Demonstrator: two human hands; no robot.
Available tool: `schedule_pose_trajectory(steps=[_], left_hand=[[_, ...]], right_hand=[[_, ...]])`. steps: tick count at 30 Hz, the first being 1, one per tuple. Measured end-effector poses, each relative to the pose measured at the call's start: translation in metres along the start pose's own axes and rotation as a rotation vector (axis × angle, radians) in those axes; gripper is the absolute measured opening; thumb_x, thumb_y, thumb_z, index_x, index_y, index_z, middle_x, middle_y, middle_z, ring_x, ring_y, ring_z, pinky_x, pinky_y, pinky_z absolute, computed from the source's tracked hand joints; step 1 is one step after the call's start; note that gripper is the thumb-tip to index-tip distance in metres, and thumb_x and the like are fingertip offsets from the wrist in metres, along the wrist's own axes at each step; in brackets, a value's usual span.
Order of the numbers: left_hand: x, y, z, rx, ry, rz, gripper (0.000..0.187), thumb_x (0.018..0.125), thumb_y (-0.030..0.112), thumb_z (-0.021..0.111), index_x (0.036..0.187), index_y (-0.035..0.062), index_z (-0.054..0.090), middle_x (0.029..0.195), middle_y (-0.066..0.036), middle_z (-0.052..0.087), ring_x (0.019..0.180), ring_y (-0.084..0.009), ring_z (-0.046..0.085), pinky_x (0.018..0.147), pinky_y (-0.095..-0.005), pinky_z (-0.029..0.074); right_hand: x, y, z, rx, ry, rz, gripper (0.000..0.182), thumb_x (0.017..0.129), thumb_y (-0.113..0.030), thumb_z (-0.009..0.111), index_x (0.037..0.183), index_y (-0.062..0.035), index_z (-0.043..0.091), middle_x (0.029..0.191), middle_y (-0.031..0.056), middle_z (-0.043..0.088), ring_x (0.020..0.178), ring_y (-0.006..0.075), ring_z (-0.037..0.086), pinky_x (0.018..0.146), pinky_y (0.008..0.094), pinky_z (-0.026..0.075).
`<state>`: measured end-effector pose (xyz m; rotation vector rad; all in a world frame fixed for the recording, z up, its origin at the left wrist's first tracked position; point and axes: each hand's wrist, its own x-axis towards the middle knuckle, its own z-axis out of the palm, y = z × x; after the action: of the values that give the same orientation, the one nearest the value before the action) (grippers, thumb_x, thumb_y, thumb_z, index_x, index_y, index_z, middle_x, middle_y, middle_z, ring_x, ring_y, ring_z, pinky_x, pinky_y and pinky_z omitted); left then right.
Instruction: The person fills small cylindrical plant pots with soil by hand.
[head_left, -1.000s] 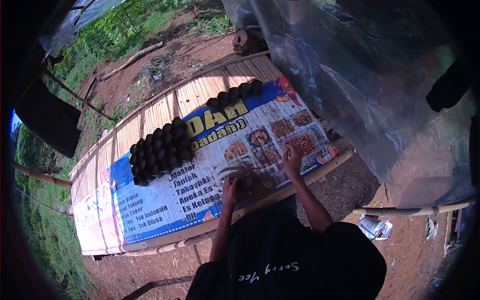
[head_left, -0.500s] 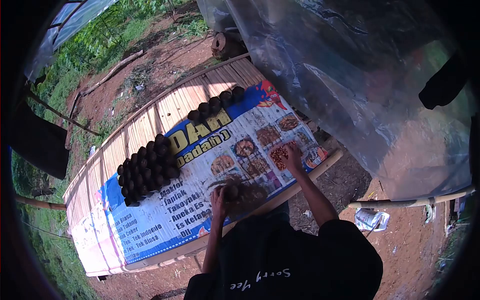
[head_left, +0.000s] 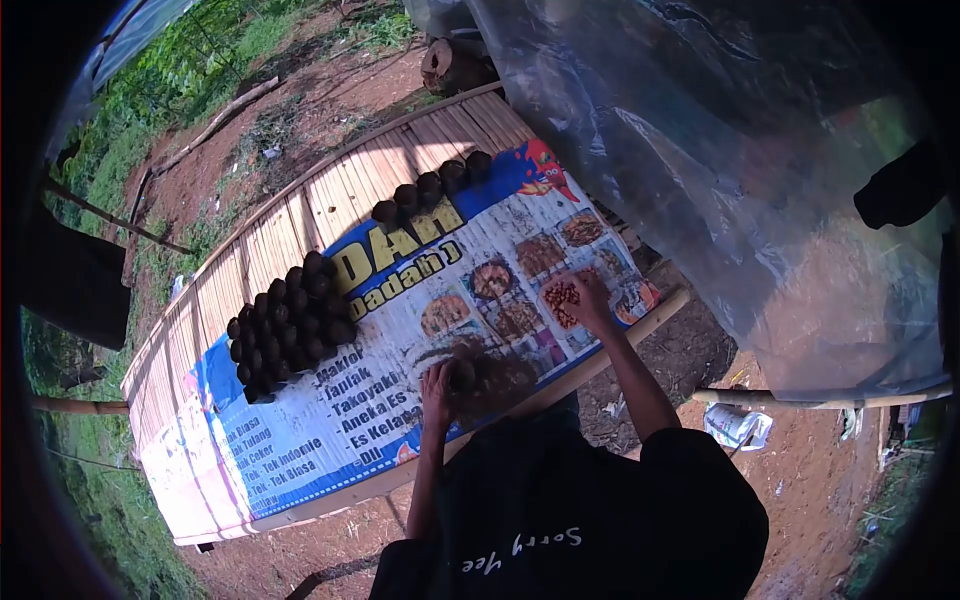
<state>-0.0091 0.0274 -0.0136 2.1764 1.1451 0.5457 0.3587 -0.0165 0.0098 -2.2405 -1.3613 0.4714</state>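
Observation:
My left hand [head_left: 436, 392] is closed around the side of a small dark pot [head_left: 462, 376] on the banner-covered table. Loose dark soil [head_left: 505, 384] is spread just right of that pot. My right hand [head_left: 593, 298] is at the edge of a patch of small red-brown pieces [head_left: 561, 302], its fingers drawn together and pointing down. Whatever those fingertips hold is too small to make out. Whether the pieces are loose seeds or partly the banner's print is hard to tell.
Several dark pots [head_left: 290, 325] stand packed in a block on the left, and a short row of pots [head_left: 430, 188] lines the back. The printed banner [head_left: 390, 340] lies over bamboo slats [head_left: 330, 205]. Clear plastic sheeting [head_left: 680, 150] hangs at the right.
My right hand's fingers have drawn together and shifted slightly right, off the middle of the red-brown patch. My left hand stays at the pot. The view has shifted slightly.

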Motion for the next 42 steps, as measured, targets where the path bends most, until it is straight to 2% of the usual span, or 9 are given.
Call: schedule_pose_trajectory(steps=[5,14,20,23,25,28,32,38,42], left_hand=[[0.0,0.001,0.001,-0.004,0.009,0.011,0.069,0.06,0.027,0.08,0.121,0.0113,0.053,0.114,-0.01,0.054,0.109,-0.033,0.049,0.09,-0.0447,0.038],[-0.003,-0.001,0.009,0.036,0.041,-0.046,0.067,0.059,0.034,0.081,0.114,0.0089,0.053,0.108,-0.012,0.053,0.104,-0.0336,0.049,0.087,-0.0458,0.038],[-0.004,0.004,0.004,0.047,0.052,-0.044,0.069,0.058,0.035,0.082,0.114,0.0081,0.052,0.109,-0.013,0.052,0.104,-0.0344,0.048,0.088,-0.0469,0.038],[-0.003,0.005,0.003,0.024,0.046,-0.041,0.068,0.058,0.034,0.082,0.113,0.0072,0.051,0.109,-0.013,0.052,0.105,-0.0352,0.048,0.088,-0.0474,0.038],[-0.004,0.003,0.005,0.023,0.031,-0.046,0.067,0.058,0.033,0.081,0.113,0.0069,0.051,0.109,-0.013,0.052,0.105,-0.0356,0.048,0.088,-0.0475,0.038],[-0.003,0.001,0.005,0.018,0.033,-0.046,0.065,0.059,0.03,0.08,0.112,0.0061,0.051,0.11,-0.014,0.052,0.106,-0.036,0.048,0.088,-0.0476,0.039],[-0.005,-0.002,0.007,0.032,0.037,-0.031,0.064,0.06,0.028,0.079,0.113,0.0053,0.05,0.11,-0.014,0.051,0.106,-0.0364,0.047,0.087,-0.0478,0.039],[-0.011,-0.01,0.017,0.094,0.06,-0.024,0.069,0.061,0.026,0.078,0.119,0.0056,0.046,0.113,-0.015,0.051,0.109,-0.0367,0.047,0.089,-0.0486,0.038],[-0.012,-0.002,0.012,0.089,0.061,-0.036,0.073,0.06,0.029,0.08,0.122,0.0076,0.047,0.115,-0.015,0.051,0.11,-0.0363,0.047,0.09,-0.048,0.038]], right_hand=[[0.018,0.039,0.015,-0.045,0.018,-0.136,0.038,0.07,-0.011,0.077,0.103,-0.0094,0.057,0.117,0.0156,0.049,0.115,0.0362,0.044,0.097,0.0491,0.038],[-0.005,0.001,-0.001,-0.108,-0.012,-0.081,0.05,0.072,-0.01,0.075,0.118,-0.014,0.056,0.12,0.0168,0.046,0.116,0.0365,0.044,0.098,0.0494,0.038],[-0.003,0.001,-0.001,-0.149,0.12,-0.056,0.038,0.076,-0.013,0.073,0.111,-0.0112,0.06,0.113,0.012,0.05,0.112,0.0332,0.046,0.095,0.0479,0.039],[-0.013,-0.008,-0.001,-0.175,0.135,-0.221,0.026,0.076,-0.009,0.071,0.1,-0.0077,0.062,0.105,0.0101,0.054,0.107,0.0319,0.05,0.091,0.0464,0.041],[-0.017,-0.01,0.001,-0.019,-0.061,-0.358,0.019,0.075,-0.008,0.07,0.092,-0.0064,0.062,0.096,0.0101,0.056,0.102,0.0315,0.052,0.088,0.0443,0.042],[-0.012,-0.006,0.005,-0.066,0.03,-0.216,0.018,0.075,-0.008,0.071,0.09,-0.0068,0.062,0.093,0.0112,0.056,0.099,0.0319,0.053,0.086,0.0436,0.043],[-0.005,-0.002,0.009,-0.066,0.06,-0.112,0.018,0.076,-0.009,0.07,0.091,-0.0065,0.062,0.094,0.0108,0.057,0.101,0.0323,0.052,0.087,0.0442,0.043],[-0.016,-0.015,0.01,-0.052,0.089,-0.35,0.025,0.079,-0.007,0.068,0.103,-0.0067,0.062,0.107,0.0139,0.054,0.105,0.0326,0.051,0.09,0.0448,0.043],[-0.008,0.011,0.026,-0.026,0.097,-0.222,0.026,0.08,-0.007,0.066,0.105,-0.0085,0.062,0.108,0.0142,0.053,0.108,0.0338,0.049,0.091,0.0467,0.043]])
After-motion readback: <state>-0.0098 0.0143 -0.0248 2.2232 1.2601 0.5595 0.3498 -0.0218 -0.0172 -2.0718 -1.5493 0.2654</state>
